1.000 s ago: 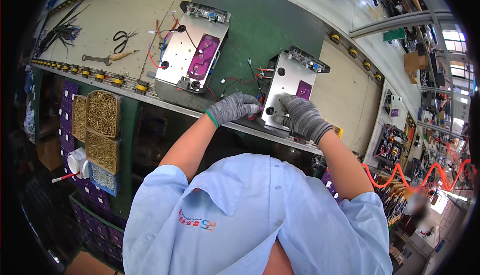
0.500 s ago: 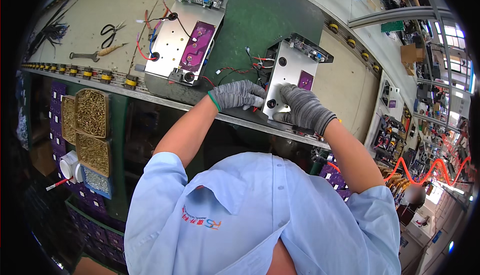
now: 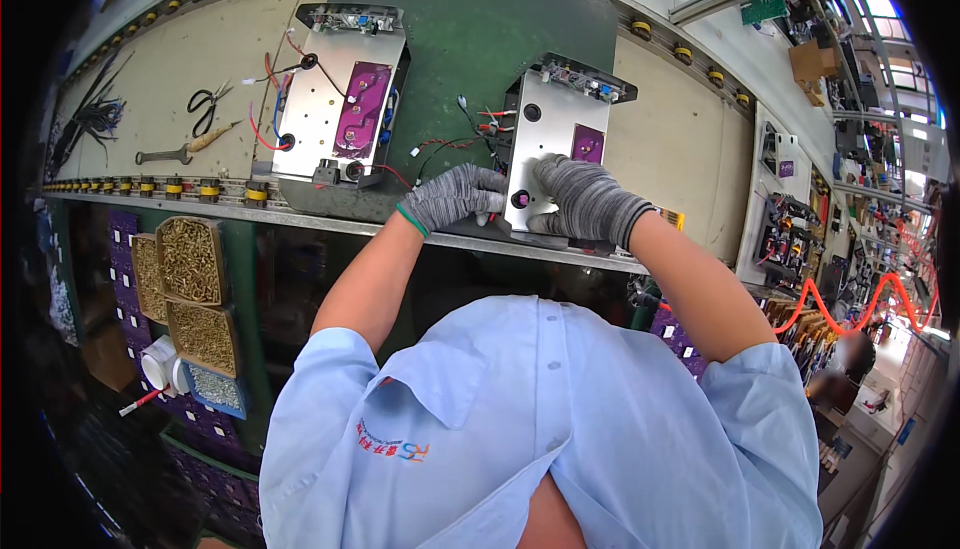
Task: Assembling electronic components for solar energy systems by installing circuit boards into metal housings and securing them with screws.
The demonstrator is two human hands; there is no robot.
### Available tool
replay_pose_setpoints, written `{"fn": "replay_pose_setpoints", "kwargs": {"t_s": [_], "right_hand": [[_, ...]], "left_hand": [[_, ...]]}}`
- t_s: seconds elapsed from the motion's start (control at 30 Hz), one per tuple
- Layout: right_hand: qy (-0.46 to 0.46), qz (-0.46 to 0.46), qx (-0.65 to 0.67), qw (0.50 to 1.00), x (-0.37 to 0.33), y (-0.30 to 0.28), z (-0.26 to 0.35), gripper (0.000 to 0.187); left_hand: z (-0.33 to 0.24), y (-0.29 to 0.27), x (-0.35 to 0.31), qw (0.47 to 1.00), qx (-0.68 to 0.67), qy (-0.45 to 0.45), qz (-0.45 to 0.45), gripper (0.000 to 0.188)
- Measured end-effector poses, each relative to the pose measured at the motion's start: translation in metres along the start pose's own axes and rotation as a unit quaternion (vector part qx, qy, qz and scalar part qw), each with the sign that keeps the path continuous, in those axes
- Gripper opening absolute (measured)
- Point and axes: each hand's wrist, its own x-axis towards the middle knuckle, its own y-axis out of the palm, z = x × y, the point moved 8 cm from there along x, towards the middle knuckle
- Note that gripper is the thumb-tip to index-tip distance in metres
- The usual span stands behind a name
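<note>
A silver metal chassis [image 3: 537, 141] with a black end panel at its far end lies right of centre. Both my hands wear grey striped gloves. My left hand [image 3: 455, 197] is closed at the chassis's near left edge; its fingertips are partly hidden there, and what they hold cannot be seen. With fingers bent on the top plate and thumb by the near end, my right hand [image 3: 592, 199] grips the chassis. A small purple bit shows inside the black-rimmed near hole [image 3: 520, 199]. A purple circuit board [image 3: 588, 143] sits beyond my right fingers. Loose wires [image 3: 450, 141] trail off the left side.
A similar chassis [image 3: 318, 99] with loose wires stands to the left on the green mat [image 3: 460, 39]. Scissors [image 3: 205, 104], a wrench [image 3: 165, 157] and black cable ties [image 3: 95, 114] lie farther left. Screw bins [image 3: 190, 259] sit below the roller-lined bench edge.
The view has shifted a little, moving the bench leftward in it. A purple bit now shows in the near hole, which looked dark before. Both hands stay at the same chassis.
</note>
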Motion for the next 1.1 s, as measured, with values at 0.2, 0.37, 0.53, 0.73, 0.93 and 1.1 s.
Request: {"fn": "replay_pose_setpoints", "kwargs": {"t_s": [0.2, 0.37, 0.53, 0.73, 0.93, 1.1], "right_hand": [[-0.012, -0.015, 0.006, 1.000, -0.004, -0.001, 0.000, 0.061], [-0.026, -0.044, 0.021, 0.998, -0.003, 0.000, -0.004, 0.066], [-0.009, -0.009, 0.002, 1.000, -0.002, 0.001, -0.004, 0.064], [-0.025, -0.002, -0.088, 0.996, 0.001, -0.010, 0.029, 0.033], [-0.066, 0.003, -0.090, 0.994, -0.007, 0.001, 0.017, 0.028], [-0.052, -0.066, 0.362, 0.928, -0.051, -0.007, -0.049, 0.032]], "left_hand": [[-0.004, -0.004, -0.020, 0.994, 0.073, 0.015, -0.085, 0.030], [-0.016, -0.007, -0.019, 0.948, 0.272, 0.076, -0.145, 0.027], [-0.026, -0.003, -0.010, 0.962, 0.247, 0.052, -0.102, 0.030], [-0.043, -0.004, -0.017, 0.964, 0.228, -0.043, -0.130, 0.038], [-0.044, -0.004, -0.014, 0.920, 0.308, -0.128, -0.204, 0.052], [-0.049, -0.001, -0.020, 0.917, 0.301, -0.157, -0.212, 0.050]]}}
